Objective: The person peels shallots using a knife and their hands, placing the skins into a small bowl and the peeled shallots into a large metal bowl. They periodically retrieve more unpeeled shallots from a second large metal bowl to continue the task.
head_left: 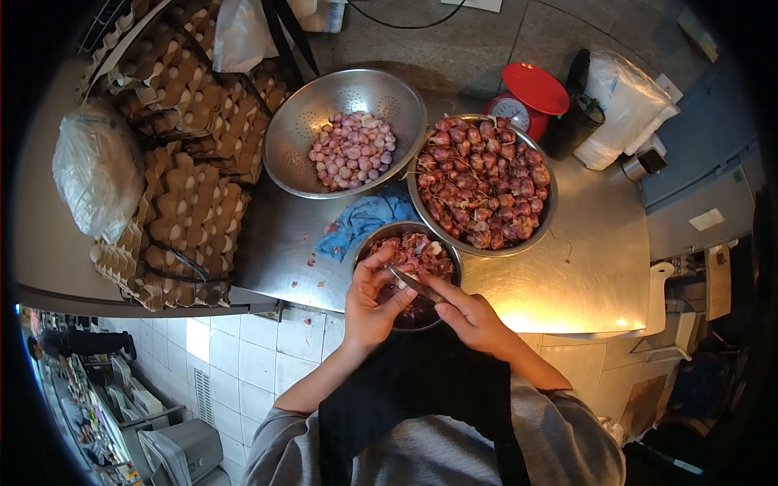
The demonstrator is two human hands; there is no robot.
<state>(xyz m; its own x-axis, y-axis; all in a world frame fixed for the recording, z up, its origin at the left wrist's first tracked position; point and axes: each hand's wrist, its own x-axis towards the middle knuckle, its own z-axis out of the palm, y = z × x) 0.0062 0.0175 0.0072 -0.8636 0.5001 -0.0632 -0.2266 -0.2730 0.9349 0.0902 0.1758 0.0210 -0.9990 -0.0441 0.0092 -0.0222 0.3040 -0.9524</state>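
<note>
The steel table (583, 267) is carrying everything beyond my fingers. A small bowl (369, 240) is sitting directly under them, a blue cloth (361, 219) just past it, then a colander (308, 138), a large bowl (547, 215), a red scale (531, 93) and egg trays (190, 206).

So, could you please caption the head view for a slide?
Left hand holds a shallot while right hand pares it with a small knife over a small steel bowl.

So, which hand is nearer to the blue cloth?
Left. The left hand is just below the blue cloth; the right hand, holding a knife, is farther to the side.
</note>
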